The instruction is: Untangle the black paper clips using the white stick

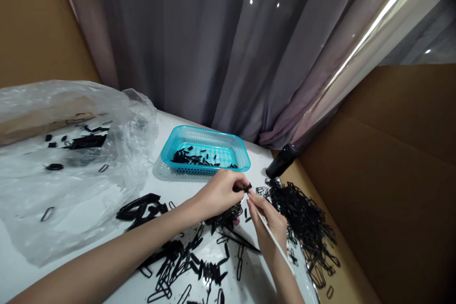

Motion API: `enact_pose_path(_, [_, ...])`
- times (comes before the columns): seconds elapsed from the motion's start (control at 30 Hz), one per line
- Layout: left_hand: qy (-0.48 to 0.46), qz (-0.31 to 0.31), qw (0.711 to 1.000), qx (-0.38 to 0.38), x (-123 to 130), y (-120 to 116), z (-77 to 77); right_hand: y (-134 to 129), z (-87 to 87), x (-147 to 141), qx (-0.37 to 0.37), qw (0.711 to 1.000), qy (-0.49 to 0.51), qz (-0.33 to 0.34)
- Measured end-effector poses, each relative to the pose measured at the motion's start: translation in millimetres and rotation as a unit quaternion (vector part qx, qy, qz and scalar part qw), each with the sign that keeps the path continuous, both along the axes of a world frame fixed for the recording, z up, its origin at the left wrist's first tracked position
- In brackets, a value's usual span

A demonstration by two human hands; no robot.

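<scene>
Above the white table, my left hand (223,192) is closed in a pinch on a small black piece (246,188). My right hand (269,218) meets it from the right, its fingers closed round a thin white stick (274,240) that slants down to the right. The stick's tip is close to the black piece; whether they touch is too small to tell. Under my hands lies a dark bundle of black loops (224,218), partly hidden by my left hand. Loose black clips (210,268) are scattered in front of it.
A blue basket (242,152) with small black pieces stands behind my hands. A clear plastic bag (71,199) covers the left side. At the right are a black loop pile (302,218) and a dark cylinder (281,161). Cardboard (399,175) and a curtain (185,47) border the table.
</scene>
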State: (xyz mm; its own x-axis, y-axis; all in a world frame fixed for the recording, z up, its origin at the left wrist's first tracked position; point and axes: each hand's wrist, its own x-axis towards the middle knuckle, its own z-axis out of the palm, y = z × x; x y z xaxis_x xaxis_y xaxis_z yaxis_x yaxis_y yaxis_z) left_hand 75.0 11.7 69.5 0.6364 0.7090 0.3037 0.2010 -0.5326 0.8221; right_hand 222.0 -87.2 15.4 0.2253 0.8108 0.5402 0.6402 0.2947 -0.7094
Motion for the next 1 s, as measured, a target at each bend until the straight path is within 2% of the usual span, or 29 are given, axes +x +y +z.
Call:
enact_pose_path(0.13, [0.006, 0.011, 1.000, 0.012, 0.7, -4.0, 0.3, 2.1, -2.2, 0.8, -0.001, 1.000, 0.001, -0.005])
enact_pose_path(0.33, [0.013, 0.012, 1.000, 0.025, 0.9, -6.4, 0.9, 6.4, -6.6, 4.4, 0.042, 0.999, -0.020, 0.007])
enact_pose_path(0.67, [-0.009, 0.032, 0.999, 0.000, 6.3, -7.8, -4.3, 6.0, -8.0, 1.4, 0.071, 0.996, -0.044, -0.028])
enact_pose_path(0.8, [-0.023, 0.029, 0.999, -0.019, 6.4, -7.1, -4.9, 3.4, -3.0, -2.7, 0.066, 0.997, -0.009, -0.041])
enact_pose_path(1.0, [-0.040, 0.016, 0.997, -0.064, 6.7, -1.4, -7.9, -1.9, 3.4, -10.0, 0.035, 0.992, 0.105, -0.064])
